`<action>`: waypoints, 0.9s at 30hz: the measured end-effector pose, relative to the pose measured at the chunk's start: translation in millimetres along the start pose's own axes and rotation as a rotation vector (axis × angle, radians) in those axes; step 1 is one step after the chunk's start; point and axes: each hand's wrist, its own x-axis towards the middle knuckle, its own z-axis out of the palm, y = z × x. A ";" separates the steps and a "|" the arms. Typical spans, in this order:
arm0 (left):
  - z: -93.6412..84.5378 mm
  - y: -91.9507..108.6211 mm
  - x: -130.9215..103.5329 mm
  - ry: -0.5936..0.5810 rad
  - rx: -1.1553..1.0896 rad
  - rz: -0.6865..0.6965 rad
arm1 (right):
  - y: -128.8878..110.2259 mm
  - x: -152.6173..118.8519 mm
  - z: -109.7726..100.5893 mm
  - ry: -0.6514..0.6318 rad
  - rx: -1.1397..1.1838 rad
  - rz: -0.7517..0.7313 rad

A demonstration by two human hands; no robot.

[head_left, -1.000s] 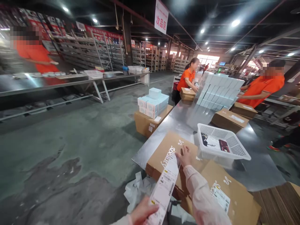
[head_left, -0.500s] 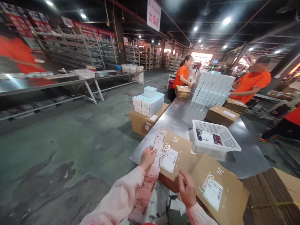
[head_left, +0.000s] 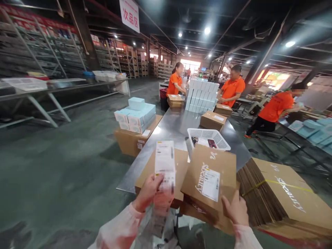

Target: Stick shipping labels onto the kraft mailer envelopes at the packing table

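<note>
My left hand [head_left: 149, 192] pinches a long strip of printed shipping labels [head_left: 165, 159] between thumb and fingers. The strip's upper part stands up in front of a brown carton [head_left: 180, 166], and its lower end hangs toward the floor. At the right edge of another flat-looking brown carton [head_left: 192, 176], marked "sbeauty", my right hand [head_left: 236, 209] has its thumb on the front and its fingers mostly hidden behind. That carton is tilted toward me and bears a white label [head_left: 210, 185]. More cardboard shows underneath it.
A white basket [head_left: 225, 143] stands behind the cartons on the metal table [head_left: 129, 178]. To the right lies a strapped bundle of flattened cartons [head_left: 282, 186]. Light-blue boxes [head_left: 147, 116] sit on a carton at left. Several people in orange shirts work farther back.
My left hand has raised the label strip off the left carton. My right hand has moved to the right carton's edge, and that carton is tilted up more. The view has turned right.
</note>
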 end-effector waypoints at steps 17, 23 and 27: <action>-16.9 -32.3 -24.3 0.112 0.096 -0.027 | -142.7 -90.3 88.6 -0.837 0.531 -0.268; -17.6 -60.5 -16.9 0.317 0.184 0.059 | -141.5 -70.4 115.3 -0.813 0.382 -0.354; -22.9 -59.4 -8.9 0.373 0.127 0.128 | -151.2 -68.2 127.0 -0.707 0.438 -0.432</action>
